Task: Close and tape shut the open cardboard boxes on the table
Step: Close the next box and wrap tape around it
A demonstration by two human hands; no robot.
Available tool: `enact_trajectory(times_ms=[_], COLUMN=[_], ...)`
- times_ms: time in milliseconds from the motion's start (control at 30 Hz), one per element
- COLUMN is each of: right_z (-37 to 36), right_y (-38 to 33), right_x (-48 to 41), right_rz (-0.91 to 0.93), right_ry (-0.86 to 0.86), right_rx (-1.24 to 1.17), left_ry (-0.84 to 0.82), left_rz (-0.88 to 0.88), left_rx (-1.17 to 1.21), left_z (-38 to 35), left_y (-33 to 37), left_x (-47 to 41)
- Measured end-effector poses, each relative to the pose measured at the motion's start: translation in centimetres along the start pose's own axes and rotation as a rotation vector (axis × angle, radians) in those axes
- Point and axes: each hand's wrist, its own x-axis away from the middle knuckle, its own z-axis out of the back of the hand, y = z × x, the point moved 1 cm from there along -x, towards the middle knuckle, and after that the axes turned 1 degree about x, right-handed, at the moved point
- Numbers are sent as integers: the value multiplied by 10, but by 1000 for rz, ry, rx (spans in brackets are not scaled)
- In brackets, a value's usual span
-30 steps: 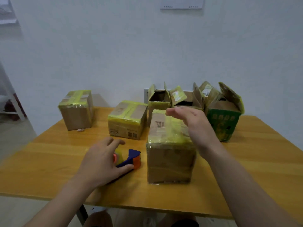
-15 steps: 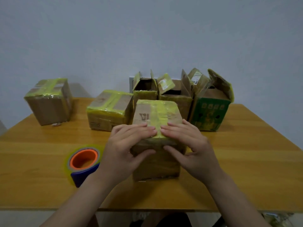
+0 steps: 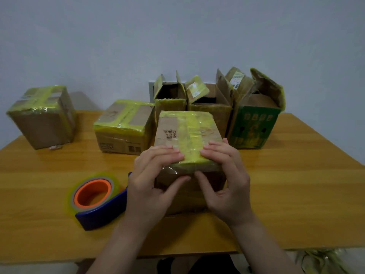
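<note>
A closed cardboard box [image 3: 185,133] with yellow tape over its top stands in front of me on the wooden table [image 3: 296,184]. My left hand [image 3: 150,186] and my right hand [image 3: 227,182] both grip its near top edge, fingers on the lid and thumbs pressing the front face. The tape dispenser [image 3: 96,200], blue with an orange core and a yellow roll, lies on the table just left of my left hand. Three open boxes stand behind: a small brown one [image 3: 169,101], a wider brown one [image 3: 211,109] and a green one [image 3: 254,125].
Two taped boxes sit to the left: one [image 3: 124,127] beside the box I hold, another [image 3: 43,117] near the table's far left. A grey wall rises right behind the boxes. Crumpled yellow tape [image 3: 324,260] lies on the floor at lower right.
My left hand let go of the tape dispenser and joined my right hand on the front box. Both hands slid to its near edge, thumbs now on the front face. The view shifted right.
</note>
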Motion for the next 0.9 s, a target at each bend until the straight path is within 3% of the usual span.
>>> enact_trajectory(times_ms=[167,500,900], right_z=[-13,-1,22], right_y=[-5,-11,-8], right_x=[1,0,-6], right_rz=[-24,-73,-169], right_ry=[106,116,-93], right_rx=[-54,-265,-234], left_ry=[22,70,112], left_rz=[24,174,314], left_rx=[13,82,303], left_z=[-7,-6,8], left_y=[-1,21,27], left_x=[7,7,4])
